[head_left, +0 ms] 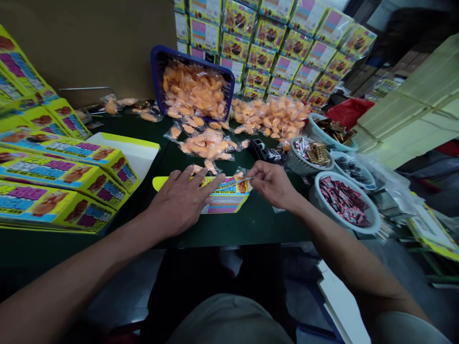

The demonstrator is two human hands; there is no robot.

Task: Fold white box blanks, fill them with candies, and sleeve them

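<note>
A flattened yellow printed carton [229,201] lies on the dark green table in front of me. My left hand [181,200] rests on its left part, with the fingers stretched out and pressing down. My right hand [270,184] is closed in a pinch at the carton's right end. Between thumb and finger runs a thin pale strip [234,183] that lies along the carton; its kind is too small to tell. Just beyond the carton are orange pieces in clear wrappers [208,143]. A black tape dispenser-like object [258,150] stands past my right hand.
Yellow boxes [64,177] are stacked at left. A blue basket [155,79] of wrapped orange pieces tips forward at the back, before a wall of packaged boxes [268,36]. At right stand a bowl with red sachets [375,222], a grey basket [299,165] and other bowls.
</note>
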